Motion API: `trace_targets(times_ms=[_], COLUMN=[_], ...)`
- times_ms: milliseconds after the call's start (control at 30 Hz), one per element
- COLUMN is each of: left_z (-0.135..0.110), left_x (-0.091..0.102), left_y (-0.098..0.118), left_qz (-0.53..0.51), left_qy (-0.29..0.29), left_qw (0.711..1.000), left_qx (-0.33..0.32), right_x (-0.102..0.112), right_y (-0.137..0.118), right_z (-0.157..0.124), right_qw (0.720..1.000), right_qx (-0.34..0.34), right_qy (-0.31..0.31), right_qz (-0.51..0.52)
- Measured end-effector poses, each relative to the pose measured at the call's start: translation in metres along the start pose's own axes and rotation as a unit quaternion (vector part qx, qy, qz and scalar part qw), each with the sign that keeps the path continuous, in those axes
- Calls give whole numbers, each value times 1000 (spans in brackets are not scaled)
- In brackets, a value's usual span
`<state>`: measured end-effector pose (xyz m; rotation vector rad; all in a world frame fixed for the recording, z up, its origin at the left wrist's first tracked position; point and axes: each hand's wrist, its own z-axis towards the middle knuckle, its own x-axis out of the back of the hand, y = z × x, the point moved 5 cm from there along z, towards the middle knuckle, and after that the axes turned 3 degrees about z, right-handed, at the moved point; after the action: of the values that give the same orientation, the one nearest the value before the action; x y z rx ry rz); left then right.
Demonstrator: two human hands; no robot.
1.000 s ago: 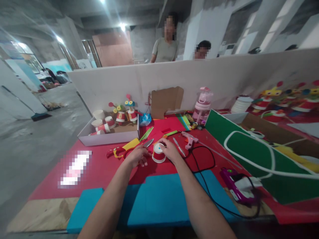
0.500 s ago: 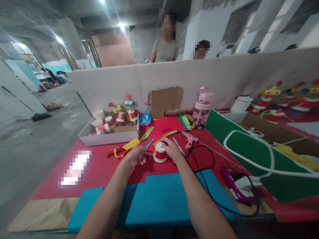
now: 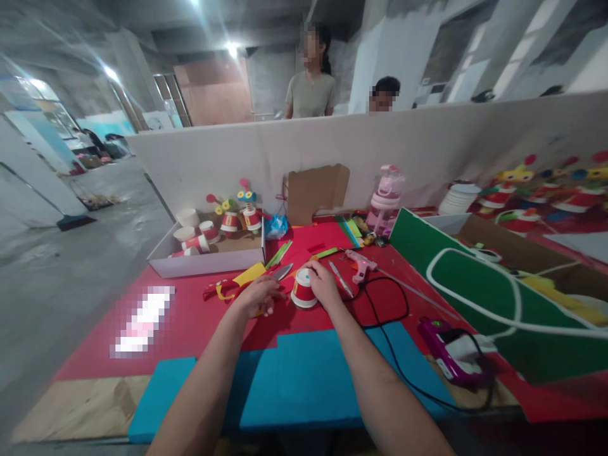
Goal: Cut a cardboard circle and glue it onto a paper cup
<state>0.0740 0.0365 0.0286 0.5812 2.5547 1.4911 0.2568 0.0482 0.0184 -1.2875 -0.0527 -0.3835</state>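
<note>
Head view, right hand (image 3: pixel 323 285) wrapped around an upturned red and white paper cup (image 3: pixel 303 290) standing on the red mat (image 3: pixel 190 323), left hand (image 3: pixel 256 296) just beside it, fingers curled loosely on nothing, scissors (image 3: pixel 247 282) just behind, glue gun (image 3: pixel 361 265) near.

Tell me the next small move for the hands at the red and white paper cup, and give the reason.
Probably keep the right hand steadying the upturned red and white paper cup and bring the left hand to the scissors just beyond it. The cup stands mouth-down on the red sheet with fingers on its top, while the left hand rests beside the scissors; whether it grips anything is unclear.
</note>
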Motion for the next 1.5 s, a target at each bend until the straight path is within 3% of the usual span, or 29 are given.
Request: trace_targets(times_ms=[233, 400, 600, 667, 800, 1000, 1200, 1500], left_z=[2, 14, 35, 38, 32, 27, 29, 21], left_x=[0, -2, -13, -13, -15, -21, -17, -16], left_y=[-1, 2, -4, -4, 3, 10, 6, -1], left_qz=[-11, 55, 158, 181, 173, 55, -2, -79], left_qy=[0, 35, 24, 37, 53, -3, -25, -88], left_qw=[1000, 988, 954, 954, 974, 998, 1000, 993], left_qx=[-19, -140, -254, -234, -133, -22, -11, -9], right_x=[-6, -11, -8, -6, -7, -10, -10, -3], right_y=[-8, -13, -12, -12, -12, -11, -7, -10], right_z=[-5, -11, -8, -7, -7, -11, -11, -12], right_qw=[995, 986, 980, 980, 979, 977, 982, 997], right_qx=[55, 89, 79, 72, 61, 63, 64, 60], right_qy=[12, -9, -58, -68, -80, -52, -36, 9], right_qz=[-84, -141, -171, -169, -175, -197, -177, -51])
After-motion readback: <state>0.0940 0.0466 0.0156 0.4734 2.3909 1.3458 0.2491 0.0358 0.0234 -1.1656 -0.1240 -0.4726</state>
